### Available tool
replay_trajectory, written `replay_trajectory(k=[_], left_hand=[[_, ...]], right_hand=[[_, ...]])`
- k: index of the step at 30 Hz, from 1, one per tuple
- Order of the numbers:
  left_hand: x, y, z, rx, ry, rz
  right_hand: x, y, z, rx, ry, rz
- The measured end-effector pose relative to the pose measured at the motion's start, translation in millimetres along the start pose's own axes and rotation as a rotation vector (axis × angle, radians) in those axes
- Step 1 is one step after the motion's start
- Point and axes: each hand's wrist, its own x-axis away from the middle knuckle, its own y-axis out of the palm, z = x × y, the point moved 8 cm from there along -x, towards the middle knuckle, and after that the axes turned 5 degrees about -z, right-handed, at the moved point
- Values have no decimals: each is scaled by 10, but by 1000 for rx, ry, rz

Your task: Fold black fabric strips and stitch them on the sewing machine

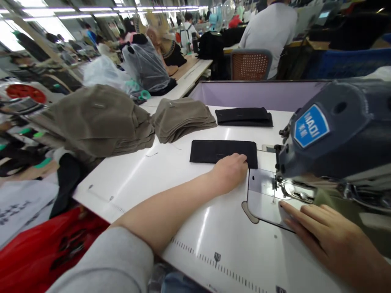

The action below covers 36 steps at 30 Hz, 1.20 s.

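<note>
A flat black fabric piece (207, 151) lies on the white sewing table, left of the machine's metal plate. My left hand (231, 171) is on its right end, fingers curled and pressed together at the fabric's edge. My right hand (324, 228) rests in front of the needle area with fingers stretched out, its index fingertip on the metal plate. Olive-coloured fabric (325, 198) shows behind my right hand, beside the sewing machine (345, 130). Folded black pieces (244, 116) lie further back.
Two piles of grey-brown fabric pieces, a large one (94, 118) and a smaller one (183, 118), sit at the table's back left. A red bag (61, 244) hangs below the left edge. A person (271, 28) sits beyond the purple panel (253, 94).
</note>
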Motion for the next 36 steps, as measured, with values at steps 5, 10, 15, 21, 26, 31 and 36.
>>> replay_trajectory(k=[5,10,15,21,26,31,36], left_hand=[[57,-126,8,-59,-73,33],[19,-42,-9,13,-69,27],[-75,16,26,40,81,158],[34,-69,122,37,111,67],[328,-342,465,4,276,35],[660,-473,781,-50,389,61],[949,-432,843,-56,418,86]], right_hand=[[-42,-60,-46,27,-27,20],[-40,-52,-38,21,-27,14],[-22,19,-23,27,-23,-15],[66,-336,259,307,178,-67],[314,-437,588,312,488,-465],[401,-332,513,348,537,-599],[423,-353,424,393,524,-563]])
